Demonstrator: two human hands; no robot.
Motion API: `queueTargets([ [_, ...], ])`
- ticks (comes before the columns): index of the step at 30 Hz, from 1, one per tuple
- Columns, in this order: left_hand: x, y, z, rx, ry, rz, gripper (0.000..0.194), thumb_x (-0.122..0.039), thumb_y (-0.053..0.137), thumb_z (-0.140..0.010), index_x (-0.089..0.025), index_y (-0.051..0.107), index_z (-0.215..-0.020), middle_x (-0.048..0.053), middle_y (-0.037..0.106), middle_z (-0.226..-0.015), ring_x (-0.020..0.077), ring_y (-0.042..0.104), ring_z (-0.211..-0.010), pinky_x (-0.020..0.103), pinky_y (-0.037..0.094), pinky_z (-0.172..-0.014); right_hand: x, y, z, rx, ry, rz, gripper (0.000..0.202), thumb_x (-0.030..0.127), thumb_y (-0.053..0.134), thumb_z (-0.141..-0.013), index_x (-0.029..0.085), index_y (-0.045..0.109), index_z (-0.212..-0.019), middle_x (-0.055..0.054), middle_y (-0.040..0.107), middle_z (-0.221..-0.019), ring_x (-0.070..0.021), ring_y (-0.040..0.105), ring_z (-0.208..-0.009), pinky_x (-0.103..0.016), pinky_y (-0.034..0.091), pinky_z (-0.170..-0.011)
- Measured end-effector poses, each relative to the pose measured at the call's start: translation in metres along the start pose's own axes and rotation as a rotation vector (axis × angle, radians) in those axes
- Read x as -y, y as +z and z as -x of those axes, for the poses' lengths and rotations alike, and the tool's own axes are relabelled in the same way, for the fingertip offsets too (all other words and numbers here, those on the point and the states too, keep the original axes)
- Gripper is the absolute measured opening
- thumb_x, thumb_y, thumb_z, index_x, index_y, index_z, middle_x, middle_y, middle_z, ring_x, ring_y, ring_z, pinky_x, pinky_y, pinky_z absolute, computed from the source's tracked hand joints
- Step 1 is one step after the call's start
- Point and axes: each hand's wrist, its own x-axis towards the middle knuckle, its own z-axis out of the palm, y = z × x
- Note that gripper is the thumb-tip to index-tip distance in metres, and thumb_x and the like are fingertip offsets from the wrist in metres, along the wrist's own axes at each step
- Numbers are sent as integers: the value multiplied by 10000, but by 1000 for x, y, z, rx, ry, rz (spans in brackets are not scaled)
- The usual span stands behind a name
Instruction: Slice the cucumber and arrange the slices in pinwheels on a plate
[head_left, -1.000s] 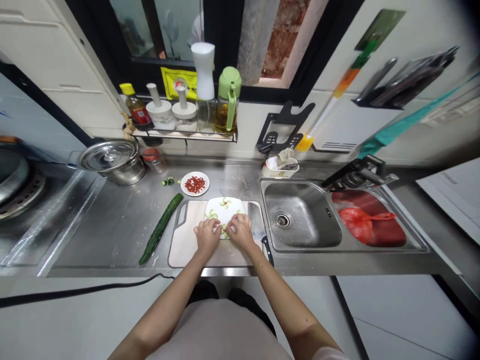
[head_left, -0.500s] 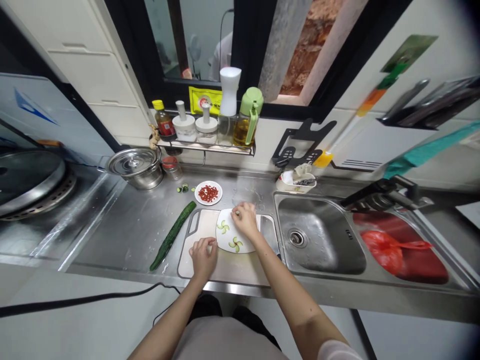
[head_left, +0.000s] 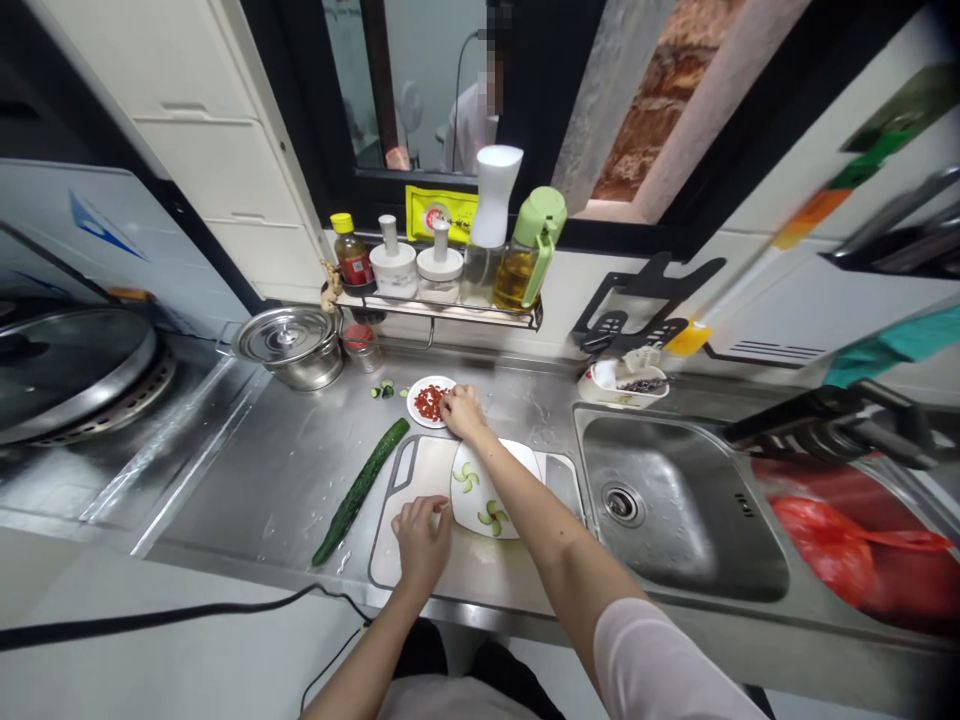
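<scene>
My right hand [head_left: 463,410] reaches over the right edge of a small white dish [head_left: 415,412] of chopped red pieces [head_left: 429,402], its fingertips together at the pieces; whatever they pinch is too small to make out. Low over the cutting board [head_left: 388,560], my left hand [head_left: 424,535] has its thumb and fingers curled apart, with nothing visible between them. Beside it, on the board, lies a white plate [head_left: 476,497] with green slices arranged as pinwheels [head_left: 466,477], partly hidden by my right forearm. A long cucumber [head_left: 361,492] lies left of the board.
Cucumber scraps [head_left: 386,389] lie behind the cucumber. A steel pot [head_left: 311,365] and a small jar [head_left: 364,350] stand at the back left. Bottles line a wall rack [head_left: 450,308]. To the right are a sink [head_left: 675,500] and a red bag [head_left: 825,550]. A person [head_left: 472,115] shows at the window.
My right hand has moved from above the white plate to the dish of red pieces. My left hand stays near the plate's left side. The view has shifted slightly.
</scene>
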Motion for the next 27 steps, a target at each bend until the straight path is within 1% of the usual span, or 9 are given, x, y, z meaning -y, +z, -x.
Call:
queueTargets([
  [5,6,2,-2,-7,-14,-2,194,-328,523,-886,-247,683,-960,41,691,-913,217,580,-916,376,346,-852,1,10,-16,35,-26,22,196,218,518,-877,239,711,-905,-90,552,-1078,-252,370,-1031,-355,303,-858],
  [10,12,6,-2,-39,11,3,181,-298,529,-877,-250,687,-953,33,688,-897,214,587,-894,365,359,-820,0,17,-27,63,-59,50,217,202,548,-847,251,717,-975,-91,551,-1091,-258,370,-1057,-359,305,-882],
  [12,15,7,-2,-46,10,15,178,-290,528,-877,-251,684,-953,28,686,-892,211,587,-890,369,355,-825,0,19,-31,67,-79,61,221,197,550,-842,249,720,-975,-91,556,-1087,-256,376,-1057,-356,307,-887],
  [17,19,7,-3,-44,-5,25,180,-290,524,-877,-254,683,-954,29,683,-884,210,582,-889,374,347,-828,2,22,-35,37,-155,82,214,193,533,-849,233,721,-942,-91,562,-1081,-250,383,-1052,-359,304,-897],
  [20,20,6,-4,-32,-19,18,191,-301,511,-883,-253,680,-956,39,679,-884,221,582,-896,373,355,-819,5,22,-37,55,-211,105,190,208,542,-847,219,726,-896,-102,565,-1085,-255,384,-1057,-372,298,-907],
  [23,21,6,-4,-30,-23,11,194,-301,505,-887,-252,681,-952,41,678,-883,223,583,-894,372,361,-815,7,23,-38,80,-217,133,163,204,577,-813,213,729,-871,-111,570,-1094,-269,387,-1062,-383,302,-899],
  [27,22,6,-5,-60,-5,-2,186,-289,517,-883,-257,685,-955,33,678,-869,216,588,-873,363,368,-801,11,24,-40,71,-197,191,165,186,578,-795,201,731,-853,-119,580,-1092,-273,398,-1050,-383,317,-887],
])
